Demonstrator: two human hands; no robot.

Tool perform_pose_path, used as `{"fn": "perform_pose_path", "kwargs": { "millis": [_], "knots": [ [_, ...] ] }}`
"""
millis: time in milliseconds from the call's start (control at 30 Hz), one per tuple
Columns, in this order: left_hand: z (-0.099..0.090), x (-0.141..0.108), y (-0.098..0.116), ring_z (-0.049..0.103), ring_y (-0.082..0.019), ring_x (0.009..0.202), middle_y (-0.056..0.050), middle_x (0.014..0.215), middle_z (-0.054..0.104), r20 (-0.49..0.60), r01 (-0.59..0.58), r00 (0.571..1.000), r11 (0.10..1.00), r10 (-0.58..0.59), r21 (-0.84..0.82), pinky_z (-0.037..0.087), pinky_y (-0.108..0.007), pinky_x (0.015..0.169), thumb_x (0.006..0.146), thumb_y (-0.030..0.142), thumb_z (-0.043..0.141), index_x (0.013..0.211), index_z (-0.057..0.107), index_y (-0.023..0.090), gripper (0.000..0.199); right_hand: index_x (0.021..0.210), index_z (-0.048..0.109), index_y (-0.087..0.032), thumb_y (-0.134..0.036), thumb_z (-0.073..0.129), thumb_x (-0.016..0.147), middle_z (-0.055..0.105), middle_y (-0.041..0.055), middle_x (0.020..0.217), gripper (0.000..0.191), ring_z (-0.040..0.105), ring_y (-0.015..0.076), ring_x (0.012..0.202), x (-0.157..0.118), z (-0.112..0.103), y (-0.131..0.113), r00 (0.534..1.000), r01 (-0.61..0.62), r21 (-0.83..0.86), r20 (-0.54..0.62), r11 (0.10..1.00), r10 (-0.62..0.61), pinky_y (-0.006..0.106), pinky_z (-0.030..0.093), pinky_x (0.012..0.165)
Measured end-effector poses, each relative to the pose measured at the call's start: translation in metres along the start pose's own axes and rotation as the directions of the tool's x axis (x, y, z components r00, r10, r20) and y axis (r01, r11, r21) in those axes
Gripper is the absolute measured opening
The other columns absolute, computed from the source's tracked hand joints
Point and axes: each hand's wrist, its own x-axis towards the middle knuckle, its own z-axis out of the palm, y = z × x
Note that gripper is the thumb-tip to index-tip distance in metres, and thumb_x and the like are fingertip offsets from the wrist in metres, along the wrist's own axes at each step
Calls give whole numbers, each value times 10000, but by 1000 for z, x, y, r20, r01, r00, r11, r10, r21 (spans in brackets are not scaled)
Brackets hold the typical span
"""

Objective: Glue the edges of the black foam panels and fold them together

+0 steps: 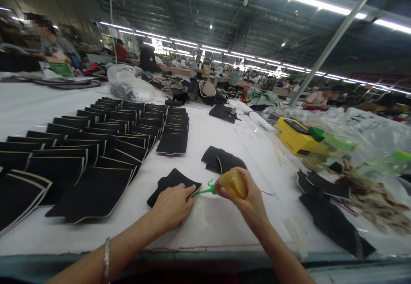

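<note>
My right hand (248,196) is closed around a squeeze bottle (233,183) of amber liquid, tipped on its side. The bottle's green nozzle (207,190) points left and meets the pale right edge of a black panel (170,183). On that panel lies my left hand (175,205), gripping it near the same edge with the index finger stretched toward the nozzle tip. The thumb of the left hand is mostly hidden. Just beyond the bottle, a few more black panels (216,158) overlap on the white table.
Rows of overlapping black panels (109,147) cover the table's left side. At right stand a yellow box (295,136) and a clear container with a green lid (334,147), near black scraps (330,215) and tan scraps (379,198). A plastic bag (128,83) lies behind. People work farther back.
</note>
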Motion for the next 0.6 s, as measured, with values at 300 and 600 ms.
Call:
{"fn": "perform_pose_path", "kwargs": {
  "millis": [300,600],
  "knots": [
    [0,-1,-2,661,-282,877,-96,1033,654,27,11,1000,999,-10,-41,494,-406,750,877,272,309,1367,515,248,532,1128,504,-240,-481,774,728,604,1,941,539,593,213,823,0,-3,9,999,-31,46,46,998,29,329,487,742],
    [-2,-2,-3,653,-298,924,-109,1066,652,48,1,999,997,3,-76,494,-434,811,864,247,308,1377,506,221,550,1124,503,-236,-470,778,712,607,10,954,548,595,223,843,0,-2,8,998,-46,95,42,994,42,336,489,759]
  ]
}}
